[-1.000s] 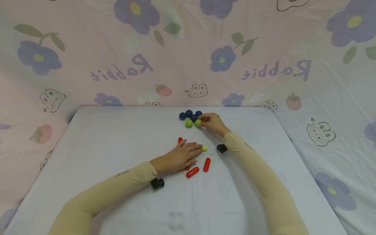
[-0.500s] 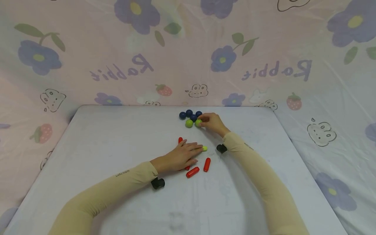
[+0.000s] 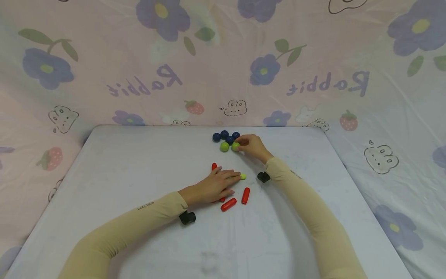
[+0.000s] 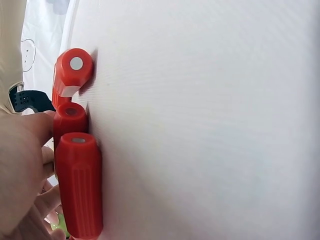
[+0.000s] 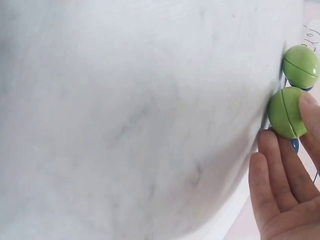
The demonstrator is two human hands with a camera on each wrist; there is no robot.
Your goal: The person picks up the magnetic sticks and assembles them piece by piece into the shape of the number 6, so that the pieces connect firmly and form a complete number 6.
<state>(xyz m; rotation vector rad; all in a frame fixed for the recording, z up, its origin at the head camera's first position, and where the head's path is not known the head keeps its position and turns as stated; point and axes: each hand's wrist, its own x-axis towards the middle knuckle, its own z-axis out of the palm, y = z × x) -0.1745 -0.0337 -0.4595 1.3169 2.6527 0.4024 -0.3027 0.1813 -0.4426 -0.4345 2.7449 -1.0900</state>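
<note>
Currently, right fingers (image 5: 274,167) pinch a green ball (image 5: 285,112); left fingers (image 3: 230,175) spread over red rods (image 4: 80,187).

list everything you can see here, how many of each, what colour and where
Table: one, white, across the lower part of the head view
Patterned cloth: count unclear, pale pink and white with purple flowers, behind and beside the table
Blue balls: four, dark blue, clustered near the table's far edge
Green balls: two, light green, just nearer than the blue ones
Red rods: at least four, red, around and partly under the left hand
Yellow-green rod: one, yellow-green, partly under the left fingers
Wrist devices: two, black, one at each wrist
Sleeves: two, beige, on both arms
Left hand: one, bare, over the rods
Right hand: one, bare, pinching the right-hand green ball
</note>
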